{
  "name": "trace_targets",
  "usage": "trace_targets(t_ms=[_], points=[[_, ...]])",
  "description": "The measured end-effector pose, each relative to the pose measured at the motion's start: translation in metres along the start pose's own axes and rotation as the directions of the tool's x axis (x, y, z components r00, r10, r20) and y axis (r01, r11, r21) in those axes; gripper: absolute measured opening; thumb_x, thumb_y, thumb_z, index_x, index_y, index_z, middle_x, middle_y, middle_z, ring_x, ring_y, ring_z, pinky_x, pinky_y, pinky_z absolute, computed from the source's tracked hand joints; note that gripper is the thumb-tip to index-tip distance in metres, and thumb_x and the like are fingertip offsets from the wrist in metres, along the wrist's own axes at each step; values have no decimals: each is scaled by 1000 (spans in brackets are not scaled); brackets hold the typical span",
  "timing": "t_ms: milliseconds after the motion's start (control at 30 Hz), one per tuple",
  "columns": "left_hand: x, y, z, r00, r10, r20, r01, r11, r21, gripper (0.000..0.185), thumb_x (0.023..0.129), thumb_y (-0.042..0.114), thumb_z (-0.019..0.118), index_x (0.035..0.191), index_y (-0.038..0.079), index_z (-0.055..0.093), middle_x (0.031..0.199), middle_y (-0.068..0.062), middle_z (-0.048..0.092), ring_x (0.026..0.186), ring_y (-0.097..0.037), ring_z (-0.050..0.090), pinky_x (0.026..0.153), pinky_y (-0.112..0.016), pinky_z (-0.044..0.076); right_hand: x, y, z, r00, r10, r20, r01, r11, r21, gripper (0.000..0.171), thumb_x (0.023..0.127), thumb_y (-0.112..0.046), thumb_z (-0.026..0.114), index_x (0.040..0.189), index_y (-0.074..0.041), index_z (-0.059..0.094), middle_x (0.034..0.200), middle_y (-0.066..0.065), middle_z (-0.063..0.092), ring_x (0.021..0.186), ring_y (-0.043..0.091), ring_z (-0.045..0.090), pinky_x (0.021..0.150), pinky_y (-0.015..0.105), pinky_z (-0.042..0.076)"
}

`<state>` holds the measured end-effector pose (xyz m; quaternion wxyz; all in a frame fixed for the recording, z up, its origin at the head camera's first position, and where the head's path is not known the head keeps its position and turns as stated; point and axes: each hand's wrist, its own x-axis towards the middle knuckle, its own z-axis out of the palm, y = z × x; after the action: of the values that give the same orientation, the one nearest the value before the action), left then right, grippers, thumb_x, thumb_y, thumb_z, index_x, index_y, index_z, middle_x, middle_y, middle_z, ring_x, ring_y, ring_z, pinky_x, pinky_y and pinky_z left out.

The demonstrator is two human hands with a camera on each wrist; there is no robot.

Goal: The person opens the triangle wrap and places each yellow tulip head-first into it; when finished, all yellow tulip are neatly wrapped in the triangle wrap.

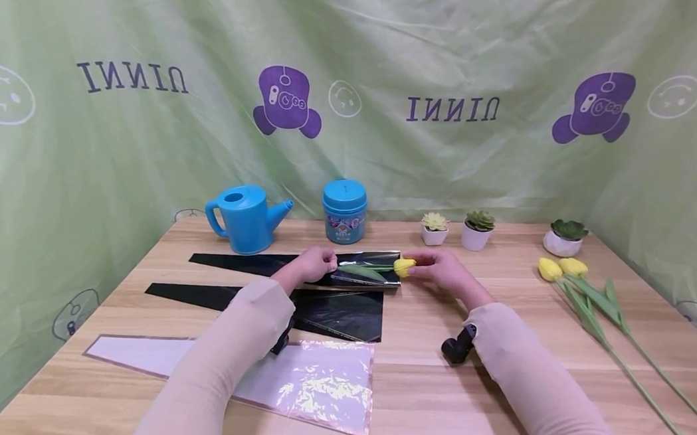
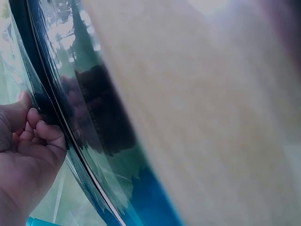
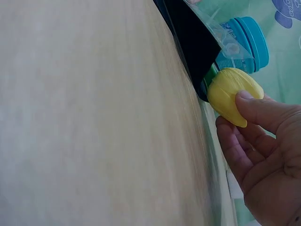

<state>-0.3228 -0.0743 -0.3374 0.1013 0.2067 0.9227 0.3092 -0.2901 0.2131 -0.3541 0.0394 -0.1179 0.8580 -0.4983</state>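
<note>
My right hand (image 1: pixel 444 271) pinches the yellow bloom of a tulip (image 1: pixel 404 267) between thumb and fingers at the wide mouth of a black flower sleeve (image 1: pixel 237 261). In the head view, the tulip's green leaf and stem show within the sleeve's outline. My left hand (image 1: pixel 311 265) pinches the sleeve's edge partway along it. From the left wrist, the left fingers (image 2: pixel 47 134) are curled at the glossy film. The right wrist view has the thumb pressed on the bloom (image 3: pixel 230 94), just outside the sleeve's black corner (image 3: pixel 197 42).
A second black sleeve (image 1: pixel 342 314) and a pale pink-edged sleeve (image 1: pixel 311 386) lie nearer the front. Two yellow tulips (image 1: pixel 593 302) lie at right. Behind stand a blue watering can (image 1: pixel 245 217), a blue jar (image 1: pixel 345 211) and small potted succulents (image 1: pixel 475 236).
</note>
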Motion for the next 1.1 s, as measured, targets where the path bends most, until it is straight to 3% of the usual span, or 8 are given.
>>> trace_targets(t_ms=[167,300,567,800,933,1033,1100], points=[[1,1,0,1000,-6,-7,6,1000,-6,19,93,7,52,75,8,48,71,-2,41,69,-17,42,65,-26,34,2,-6,6,1000,12,-6,-12,999,33,38,84,-6,65,121,1,58,115,19,61,101,24,56,81,24,47],[0,1,0,1000,-9,-6,9,1000,-18,19,94,8,50,76,8,47,71,-2,40,69,-17,42,66,-27,34,5,-6,10,1000,16,-22,-14,998,63,37,84,-5,64,120,3,58,112,19,61,93,16,57,78,22,47],[1,5,2,999,-32,-9,32,999,-28,18,95,8,49,77,7,47,71,-3,40,70,-17,42,67,-28,34,14,3,19,999,33,-28,-26,974,224,38,85,0,63,121,8,55,110,18,63,84,7,59,76,20,49],[11,-3,7,1000,-9,-15,8,997,-71,17,92,10,54,76,8,51,74,-5,45,72,-20,45,67,-31,38,16,0,25,999,49,-21,-43,977,209,37,85,-1,63,121,5,56,113,19,61,86,11,59,78,22,49],[12,-3,7,999,-31,-37,26,990,-141,6,91,9,56,88,4,56,80,-8,49,74,-20,48,68,-32,42,15,-2,25,997,70,-17,-65,976,207,36,85,-2,63,120,5,57,111,17,62,85,12,59,78,23,49],[8,2,6,995,-72,-64,62,987,-148,19,90,9,59,106,-1,58,86,-11,53,77,-21,50,71,-32,43,15,-2,26,997,72,-22,-66,972,227,35,85,-1,63,119,6,58,108,16,63,84,11,59,76,22,50],[6,4,7,994,-70,-82,60,991,-120,24,88,10,62,109,-1,61,89,-11,57,79,-20,51,72,-32,44,14,-3,27,998,60,-14,-55,967,250,35,85,1,62,119,9,56,107,16,64,83,10,59,76,22,50]])
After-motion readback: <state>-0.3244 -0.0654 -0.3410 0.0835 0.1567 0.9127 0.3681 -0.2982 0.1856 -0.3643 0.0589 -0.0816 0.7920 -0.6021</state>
